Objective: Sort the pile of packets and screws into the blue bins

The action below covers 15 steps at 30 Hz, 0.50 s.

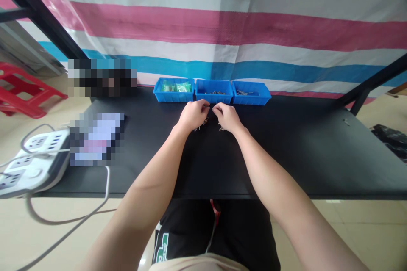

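My left hand [194, 114] and my right hand [227, 116] face each other over the black table, fingertips a short gap apart. Both have their fingers pinched together; whatever they hold is too small to name. Small metal pieces [201, 125] lie under the left hand, partly covered by it. More metal pieces [221, 128] show beneath the right hand. Just beyond stands the middle blue bin [213, 98], with small metal parts inside. To its left, another blue bin [173, 97] contains green-and-clear plastic packets. The right blue bin [251, 100] has thin metal parts, perhaps screws.
A phone-like device [98, 137], blurred out, lies on the table [295, 156] at left. Beside it is a white power strip [34, 156] with grey cables. A striped sheet [178, 21] hangs behind the bins. A red stool [28, 93] stands on the floor at far left.
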### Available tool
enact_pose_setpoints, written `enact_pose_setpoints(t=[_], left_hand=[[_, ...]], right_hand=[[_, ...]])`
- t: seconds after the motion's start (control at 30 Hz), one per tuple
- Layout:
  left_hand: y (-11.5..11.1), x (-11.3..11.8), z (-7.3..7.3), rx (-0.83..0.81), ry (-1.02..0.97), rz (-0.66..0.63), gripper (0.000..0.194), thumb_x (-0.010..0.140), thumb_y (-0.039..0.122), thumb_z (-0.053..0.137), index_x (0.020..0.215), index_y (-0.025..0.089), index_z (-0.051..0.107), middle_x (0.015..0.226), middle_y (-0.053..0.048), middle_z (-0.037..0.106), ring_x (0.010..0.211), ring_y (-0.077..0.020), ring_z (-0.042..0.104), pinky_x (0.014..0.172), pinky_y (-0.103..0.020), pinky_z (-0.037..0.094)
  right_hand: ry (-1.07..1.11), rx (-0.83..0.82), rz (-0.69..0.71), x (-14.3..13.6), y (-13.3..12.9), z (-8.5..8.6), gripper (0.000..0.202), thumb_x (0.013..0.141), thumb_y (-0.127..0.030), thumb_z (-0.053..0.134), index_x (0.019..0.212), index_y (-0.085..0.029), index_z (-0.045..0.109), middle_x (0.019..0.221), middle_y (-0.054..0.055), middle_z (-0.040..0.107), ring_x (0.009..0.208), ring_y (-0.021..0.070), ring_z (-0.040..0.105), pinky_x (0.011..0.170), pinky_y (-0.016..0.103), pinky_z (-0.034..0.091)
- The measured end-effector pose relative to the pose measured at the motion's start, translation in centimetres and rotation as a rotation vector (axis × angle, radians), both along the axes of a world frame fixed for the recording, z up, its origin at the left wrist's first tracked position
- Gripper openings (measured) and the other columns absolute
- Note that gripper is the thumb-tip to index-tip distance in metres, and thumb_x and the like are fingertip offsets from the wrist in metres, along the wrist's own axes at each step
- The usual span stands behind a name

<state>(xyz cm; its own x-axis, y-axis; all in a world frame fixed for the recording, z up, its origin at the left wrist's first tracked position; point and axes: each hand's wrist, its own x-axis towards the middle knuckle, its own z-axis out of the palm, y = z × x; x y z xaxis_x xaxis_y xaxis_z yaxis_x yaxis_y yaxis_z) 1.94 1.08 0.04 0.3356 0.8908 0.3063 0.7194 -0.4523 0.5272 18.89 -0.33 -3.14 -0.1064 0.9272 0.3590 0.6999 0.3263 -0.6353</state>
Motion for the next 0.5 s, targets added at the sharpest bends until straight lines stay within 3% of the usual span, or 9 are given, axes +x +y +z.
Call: enact_pose_setpoints(t=[0.13, 0.3, 0.5], left_hand=[[-0.5, 0.2, 0.4, 0.012, 0.028, -0.067, 0.032, 0.088, 0.025, 0.05, 0.107, 0.019, 0.075, 0.09, -0.009, 0.077, 0.08, -0.0247, 0.07, 0.079, -0.034, 0.053], [-0.4, 0.3, 0.8, -0.031, -0.058, -0.073, 0.029, 0.087, 0.025, 0.049, 0.094, 0.018, 0.077, 0.086, -0.008, 0.076, 0.077, -0.0228, 0.067, 0.076, -0.032, 0.05], [0.8, 0.1, -0.1, -0.249, -0.469, -0.073, 0.02, 0.079, 0.027, 0.059, 0.087, 0.015, 0.073, 0.078, -0.004, 0.071, 0.071, -0.0167, 0.062, 0.07, -0.029, 0.048]], right_hand=[[0.039, 0.111, -0.006, -0.4, 0.0, -0.1, 0.014, 0.089, -0.023, 0.056, 0.097, -0.021, 0.068, 0.09, 0.006, 0.072, 0.08, 0.0196, 0.065, 0.077, 0.031, 0.049], [0.105, 0.181, -0.017, -0.9, -0.2, -0.1, 0.017, 0.087, -0.019, 0.059, 0.102, -0.02, 0.066, 0.095, 0.008, 0.071, 0.078, 0.0185, 0.064, 0.079, 0.032, 0.051], [0.115, 0.309, -0.023, -1.1, -0.2, -0.2, 0.013, 0.086, -0.02, 0.06, 0.098, -0.021, 0.064, 0.096, 0.006, 0.069, 0.079, 0.0185, 0.063, 0.079, 0.034, 0.053]])
